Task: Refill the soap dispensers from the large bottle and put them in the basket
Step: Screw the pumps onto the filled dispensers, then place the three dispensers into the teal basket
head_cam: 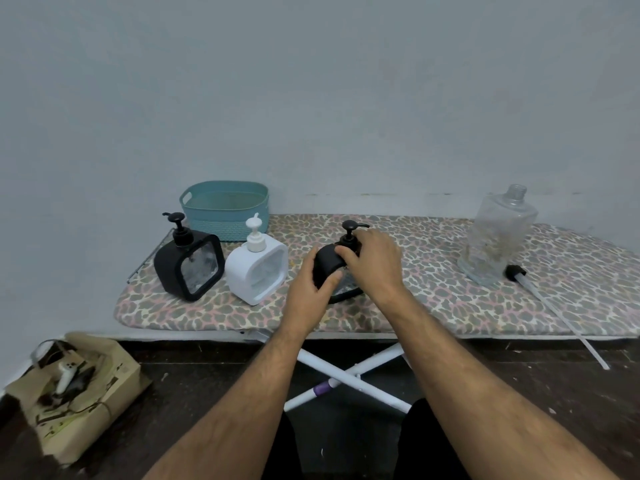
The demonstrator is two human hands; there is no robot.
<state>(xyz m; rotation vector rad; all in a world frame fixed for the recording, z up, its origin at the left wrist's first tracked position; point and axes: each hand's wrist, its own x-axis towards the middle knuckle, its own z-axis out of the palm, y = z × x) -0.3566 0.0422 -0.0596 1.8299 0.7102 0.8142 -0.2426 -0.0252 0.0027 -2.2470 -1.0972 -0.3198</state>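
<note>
A black soap dispenser (pixel 328 263) stands mid-board, mostly hidden by my hands. My left hand (pixel 311 285) grips its body from the left side. My right hand (pixel 375 262) wraps around its neck just under the black pump head. To the left stand a white dispenser (pixel 257 268) and another black dispenser (pixel 188 263), both upright with pumps on. The teal basket (pixel 227 209) sits behind them, with nothing visible inside. The large clear bottle (pixel 497 237) stands uncapped at the right, its black pump with long tube (pixel 540 299) lying beside it.
Everything rests on a leopard-print ironing board (pixel 433 306) against a pale wall. The pump's tube overhangs the front edge at the right. On the dark floor at lower left lies a brown paper bag (pixel 74 386) holding odds and ends.
</note>
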